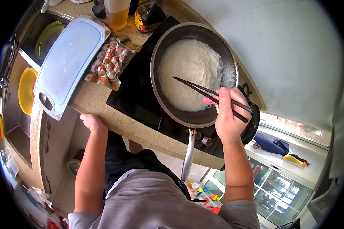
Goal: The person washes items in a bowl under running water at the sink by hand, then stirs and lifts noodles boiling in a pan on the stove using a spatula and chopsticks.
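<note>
My right hand (230, 114) grips a pair of black chopsticks (197, 87) over the right side of a deep frying pan (228, 65). Their tips point left, over cloudy white liquid in the pan; whether they touch it I cannot tell. Thin white noodles (204, 70) are heaped in the pan's upper right, partly under the liquid. The pan sits on a black cooktop (132, 91), its metal handle (188, 156) pointing towards me. At the counter's front edge (114, 128) rests my left hand (93, 122), fingers curled in and apparently holding nothing.
Left of the cooktop lies a plastic pack of reddish-brown round items (111, 61). A pale blue cutting board (70, 57) lies beside the sink, where a yellow bowl (26, 91) sits. A jug of amber liquid (117, 15) stands behind. A black lid (252, 124) is right of the pan.
</note>
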A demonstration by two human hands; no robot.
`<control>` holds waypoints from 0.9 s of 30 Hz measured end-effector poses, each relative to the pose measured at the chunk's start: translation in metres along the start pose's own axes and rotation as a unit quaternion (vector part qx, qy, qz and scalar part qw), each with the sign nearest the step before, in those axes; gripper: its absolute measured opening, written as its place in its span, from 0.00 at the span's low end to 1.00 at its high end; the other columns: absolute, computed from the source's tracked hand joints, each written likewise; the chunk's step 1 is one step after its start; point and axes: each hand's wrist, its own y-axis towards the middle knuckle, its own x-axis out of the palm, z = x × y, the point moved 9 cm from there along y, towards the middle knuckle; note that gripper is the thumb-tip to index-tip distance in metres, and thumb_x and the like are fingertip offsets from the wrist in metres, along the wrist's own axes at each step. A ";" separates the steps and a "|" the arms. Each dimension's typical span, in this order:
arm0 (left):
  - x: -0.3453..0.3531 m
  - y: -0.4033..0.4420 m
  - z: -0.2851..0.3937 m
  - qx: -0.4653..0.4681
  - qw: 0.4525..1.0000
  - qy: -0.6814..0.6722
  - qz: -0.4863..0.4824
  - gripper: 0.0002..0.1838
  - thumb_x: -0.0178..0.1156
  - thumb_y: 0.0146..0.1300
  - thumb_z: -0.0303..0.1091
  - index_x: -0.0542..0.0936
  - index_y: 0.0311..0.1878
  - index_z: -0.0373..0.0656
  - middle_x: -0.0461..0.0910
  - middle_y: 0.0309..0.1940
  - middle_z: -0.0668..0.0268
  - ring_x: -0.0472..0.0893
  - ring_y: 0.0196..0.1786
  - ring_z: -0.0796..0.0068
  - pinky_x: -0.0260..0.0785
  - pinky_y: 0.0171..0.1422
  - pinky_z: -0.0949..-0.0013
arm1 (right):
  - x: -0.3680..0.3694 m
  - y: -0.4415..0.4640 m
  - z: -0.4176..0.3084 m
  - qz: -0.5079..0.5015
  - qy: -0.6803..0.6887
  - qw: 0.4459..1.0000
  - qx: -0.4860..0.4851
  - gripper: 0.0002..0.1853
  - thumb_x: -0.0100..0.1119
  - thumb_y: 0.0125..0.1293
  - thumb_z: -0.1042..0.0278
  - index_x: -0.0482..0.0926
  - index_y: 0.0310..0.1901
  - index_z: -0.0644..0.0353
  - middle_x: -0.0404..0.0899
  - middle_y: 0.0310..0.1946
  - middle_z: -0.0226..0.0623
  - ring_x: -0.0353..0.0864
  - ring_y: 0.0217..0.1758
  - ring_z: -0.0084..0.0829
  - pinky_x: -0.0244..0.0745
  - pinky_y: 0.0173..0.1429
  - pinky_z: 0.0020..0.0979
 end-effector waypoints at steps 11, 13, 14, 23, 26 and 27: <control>-0.005 0.007 -0.003 -0.002 1.000 0.016 0.026 0.34 0.32 0.74 0.53 0.73 0.65 0.34 0.78 0.60 0.56 0.79 0.59 0.57 0.71 0.66 0.57 | -0.012 0.003 -0.003 0.027 -0.004 1.000 0.008 0.07 0.55 0.72 0.81 0.80 0.38 0.78 0.78 0.31 0.40 0.84 0.29 0.27 0.88 0.35 0.28; -0.005 0.011 -0.007 -0.016 1.000 0.000 0.020 0.35 0.32 0.74 0.53 0.73 0.64 0.34 0.78 0.60 0.56 0.79 0.59 0.57 0.71 0.66 0.57 | -0.012 0.005 -0.004 0.028 -0.003 1.000 0.006 0.08 0.55 0.73 0.81 0.80 0.38 0.78 0.78 0.31 0.40 0.84 0.29 0.27 0.88 0.35 0.28; -0.005 0.010 -0.007 -0.016 1.000 -0.001 0.020 0.35 0.32 0.74 0.53 0.73 0.64 0.34 0.78 0.60 0.56 0.79 0.59 0.57 0.71 0.66 0.57 | -0.012 0.005 -0.005 0.030 -0.002 1.000 0.003 0.08 0.55 0.73 0.81 0.80 0.38 0.78 0.78 0.31 0.40 0.84 0.29 0.27 0.87 0.34 0.28; -0.007 0.008 -0.006 -0.005 0.999 -0.007 0.033 0.34 0.33 0.73 0.53 0.74 0.64 0.35 0.78 0.60 0.57 0.79 0.59 0.58 0.71 0.65 0.57 | 0.014 0.011 -0.003 0.012 0.030 0.995 0.093 0.09 0.56 0.73 0.77 0.81 0.41 0.77 0.81 0.32 0.41 0.87 0.29 0.31 0.84 0.32 0.26; -0.008 0.010 -0.008 -0.017 0.999 -0.007 0.037 0.34 0.33 0.73 0.53 0.73 0.64 0.35 0.78 0.60 0.57 0.79 0.60 0.58 0.71 0.66 0.57 | 0.039 0.021 0.009 -0.009 0.023 0.997 0.070 0.09 0.58 0.74 0.76 0.81 0.39 0.76 0.82 0.31 0.38 0.88 0.29 0.30 0.82 0.30 0.24; -0.007 0.009 -0.008 -0.017 0.999 -0.004 0.037 0.35 0.33 0.73 0.54 0.73 0.64 0.35 0.78 0.60 0.57 0.79 0.60 0.58 0.71 0.66 0.58 | 0.039 0.022 0.014 0.002 0.028 0.997 0.068 0.13 0.55 0.77 0.70 0.79 0.41 0.76 0.83 0.32 0.46 0.88 0.27 0.36 0.85 0.33 0.30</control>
